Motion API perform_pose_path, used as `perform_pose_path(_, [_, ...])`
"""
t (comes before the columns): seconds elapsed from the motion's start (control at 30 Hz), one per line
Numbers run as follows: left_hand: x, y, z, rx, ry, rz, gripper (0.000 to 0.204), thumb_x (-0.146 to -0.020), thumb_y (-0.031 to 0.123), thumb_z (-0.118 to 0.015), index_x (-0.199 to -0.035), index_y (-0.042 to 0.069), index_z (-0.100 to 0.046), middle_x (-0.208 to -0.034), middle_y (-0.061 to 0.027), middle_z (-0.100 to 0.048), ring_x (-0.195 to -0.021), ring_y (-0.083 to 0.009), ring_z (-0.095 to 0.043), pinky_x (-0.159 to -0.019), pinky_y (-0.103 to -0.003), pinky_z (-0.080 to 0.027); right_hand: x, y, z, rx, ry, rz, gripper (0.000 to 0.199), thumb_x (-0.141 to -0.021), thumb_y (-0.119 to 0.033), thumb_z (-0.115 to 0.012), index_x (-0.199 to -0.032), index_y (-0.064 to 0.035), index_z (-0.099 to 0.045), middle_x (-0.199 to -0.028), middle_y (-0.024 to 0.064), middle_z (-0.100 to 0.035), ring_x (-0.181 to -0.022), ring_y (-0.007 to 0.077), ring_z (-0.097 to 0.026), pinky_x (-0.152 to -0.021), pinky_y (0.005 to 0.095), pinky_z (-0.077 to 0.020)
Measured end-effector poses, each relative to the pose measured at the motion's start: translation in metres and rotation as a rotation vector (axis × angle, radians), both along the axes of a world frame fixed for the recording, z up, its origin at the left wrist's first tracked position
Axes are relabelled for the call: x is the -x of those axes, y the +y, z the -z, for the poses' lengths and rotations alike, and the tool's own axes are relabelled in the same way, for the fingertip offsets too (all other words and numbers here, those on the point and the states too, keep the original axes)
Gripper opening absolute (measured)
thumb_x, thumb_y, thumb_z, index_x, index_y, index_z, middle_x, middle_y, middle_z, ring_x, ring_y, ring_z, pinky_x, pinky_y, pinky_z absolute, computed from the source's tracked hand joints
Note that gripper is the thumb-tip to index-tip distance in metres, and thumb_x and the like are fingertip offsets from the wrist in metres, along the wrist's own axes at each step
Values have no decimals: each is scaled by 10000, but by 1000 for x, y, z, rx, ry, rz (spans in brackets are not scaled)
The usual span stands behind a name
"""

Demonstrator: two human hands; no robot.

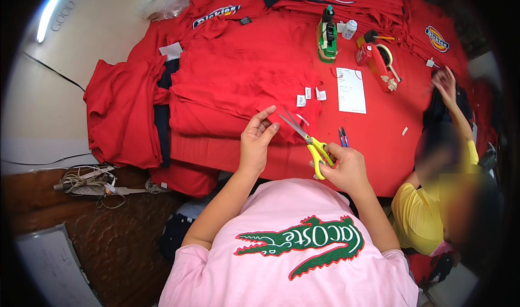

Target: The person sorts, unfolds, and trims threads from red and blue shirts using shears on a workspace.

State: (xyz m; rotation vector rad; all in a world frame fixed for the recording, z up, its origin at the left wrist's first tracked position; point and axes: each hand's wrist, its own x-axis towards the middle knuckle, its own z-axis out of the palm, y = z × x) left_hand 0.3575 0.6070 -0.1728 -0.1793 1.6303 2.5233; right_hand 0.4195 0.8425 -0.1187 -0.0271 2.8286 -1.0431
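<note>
My right hand [346, 169] grips a pair of scissors [312, 149] with yellow handles, its metal blades parted and aimed up and left. Facing the blade tips, my left hand [257, 141] has its forefinger and thumb apart, with no object visible between them. Both hands are over the near edge of a pile of red garments [233, 85]. White labels [301, 100] stick out along the pile's right edge, and a small white strip [303, 120] lies close to the blades. Whether the blades touch any cloth or thread, I cannot tell.
Thread snips [343, 137] and a printed paper sheet [351, 90] lie on the red-covered table. Beyond are a green-based tool [326, 39], white bottle [350, 29] and red tape dispenser [376, 63]. A co-worker's hand [445, 85] is at right. Cables [89, 182] hang lower left.
</note>
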Motion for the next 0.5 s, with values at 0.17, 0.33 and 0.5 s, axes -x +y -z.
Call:
perform_pose_path(0.17, [-16,-1,9,-100,-125,10,421,-977,-48,-638,-1391,10,-596,-1057,-7,-652,-1019,-82,-611,-972,-254,-505,-18,-1,13,-107,-39,-40,423,-727,-421,-830,-879,-42,-719,-567,92,-577,-552,294,-617,-571,433,-468])
perform_pose_path(0.33, [-18,0,16,-15,-8,23,419,-957,-84,-636,-1369,-12,-601,-1160,-41,-623,-1122,-116,-627,-979,-262,-522,-26,-3,17,-162,85,-75,421,-722,-409,-833,-900,-44,-725,-587,77,-565,-599,286,-596,-641,435,-439])
perform_pose_path(0.5, [-19,0,13,31,139,23,477,-904,-160,-642,-1363,-43,-587,-1288,-68,-546,-1173,-157,-627,-1009,-286,-554,-18,-7,13,-155,140,-67,416,-726,-398,-840,-918,-47,-725,-589,55,-546,-604,261,-570,-653,415,-413])
